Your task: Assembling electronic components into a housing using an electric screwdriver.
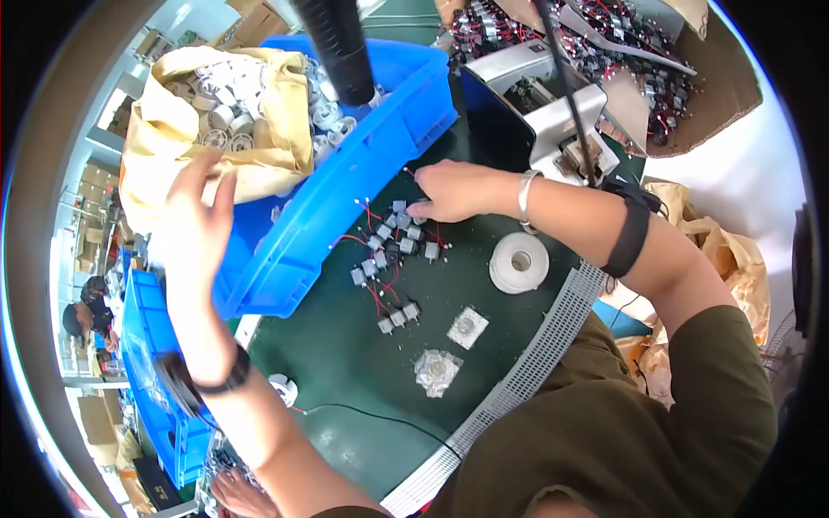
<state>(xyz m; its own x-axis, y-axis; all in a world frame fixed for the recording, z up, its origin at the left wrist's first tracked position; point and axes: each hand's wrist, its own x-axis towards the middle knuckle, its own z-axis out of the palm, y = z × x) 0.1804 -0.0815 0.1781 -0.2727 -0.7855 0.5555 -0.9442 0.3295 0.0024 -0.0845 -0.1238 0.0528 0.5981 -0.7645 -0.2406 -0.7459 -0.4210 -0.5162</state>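
My left hand (200, 216) is at the front side of a cream bag (281, 112) of white plastic wheel-like parts (223, 116). Its thumb and fingers are apart, and nothing shows between them. The bag sits in a blue plastic bin (345, 173). My right hand (451, 192), with a silver bangle at the wrist, is over the far edge of a loose group of small grey motors (380, 259) with red wires. Its fingers are curled together beside the motors, with a wire end showing at their tips; what they hold is hidden.
On the green table (345, 363) lie a white tape roll (519, 262) and two crumpled whitish pieces (438, 372). A metal device (553, 104) stands behind my right arm. A carton (717, 95) holds many wired motors. A black tube (337, 52) hangs above; another person's hand (243, 495) shows lower left.
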